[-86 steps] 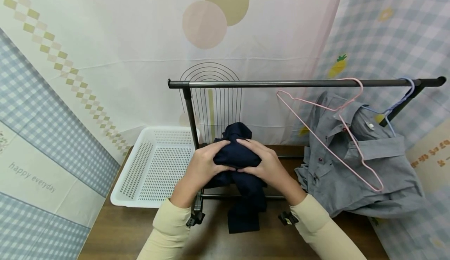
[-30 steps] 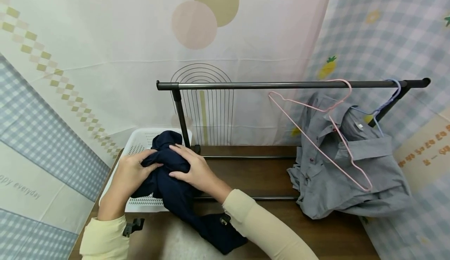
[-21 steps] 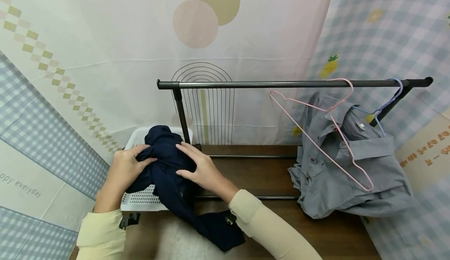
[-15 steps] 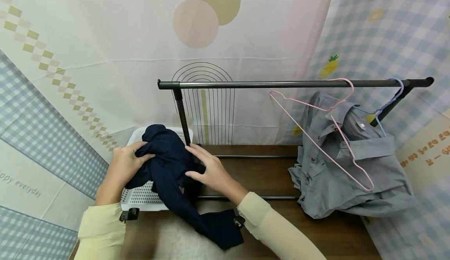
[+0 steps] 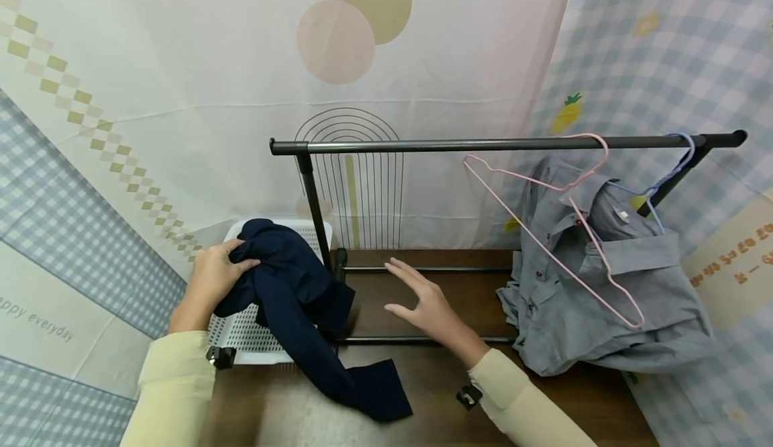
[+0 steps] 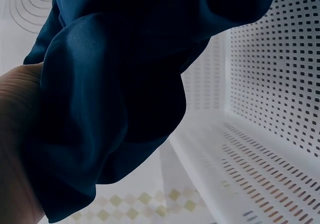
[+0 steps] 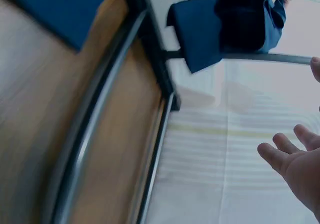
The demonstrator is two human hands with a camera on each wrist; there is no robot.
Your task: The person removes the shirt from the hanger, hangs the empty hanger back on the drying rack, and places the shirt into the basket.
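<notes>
A dark navy garment (image 5: pixel 290 299) is bunched over the white perforated basket (image 5: pixel 249 339), and one end trails onto the wooden table. My left hand (image 5: pixel 214 271) grips its upper left part above the basket. In the left wrist view the navy cloth (image 6: pixel 115 83) fills the frame, with the basket wall (image 6: pixel 270 83) behind it. My right hand (image 5: pixel 417 296) hovers with fingers spread over the table, to the right of the garment, touching nothing. In the right wrist view the fingertips (image 7: pixel 280 154) show, and the garment (image 7: pixel 230 23) lies farther off.
A black clothes rail (image 5: pixel 501 143) spans the table (image 5: pixel 574 400). A grey shirt (image 5: pixel 604 286) hangs on a blue hanger (image 5: pixel 670 172) at the right, with an empty pink hanger (image 5: pixel 555 232) in front of it. Patterned curtains close in the sides and back.
My right hand has let go of the navy garment and moved right over the table. My left hand still holds the garment, which has sunk over the basket.
</notes>
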